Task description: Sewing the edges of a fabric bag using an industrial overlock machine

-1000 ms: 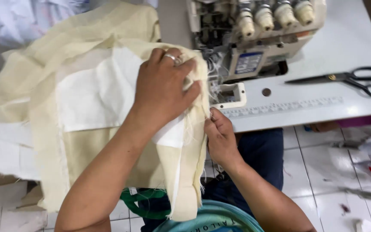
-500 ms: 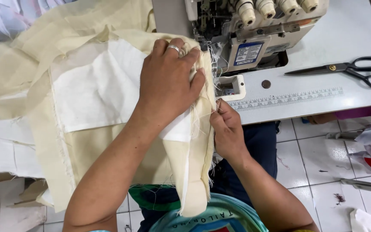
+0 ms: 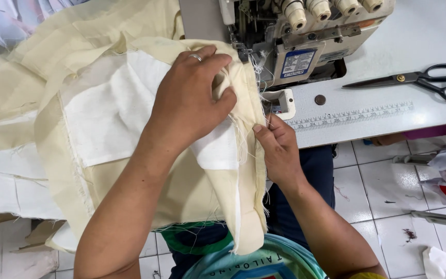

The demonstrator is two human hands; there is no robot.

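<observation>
The left hand (image 3: 194,101) presses flat on the cream fabric panel (image 3: 130,119), fingers bunching its edge, while the right hand (image 3: 280,150) pinches the frayed seam edge just before the overlock machine (image 3: 295,36). The seam's long axis runs from the person's lap toward the machine's presser foot. If the pinch slips, the layers could likely shift and feed crooked.

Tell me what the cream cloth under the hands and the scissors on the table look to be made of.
Cream cloth: woven, matte, probably cotton; loose threads fray along its edges. Scissors: steel-looking grey blades with a brass-coloured pivot, and glossy black handles, likely plastic.
</observation>
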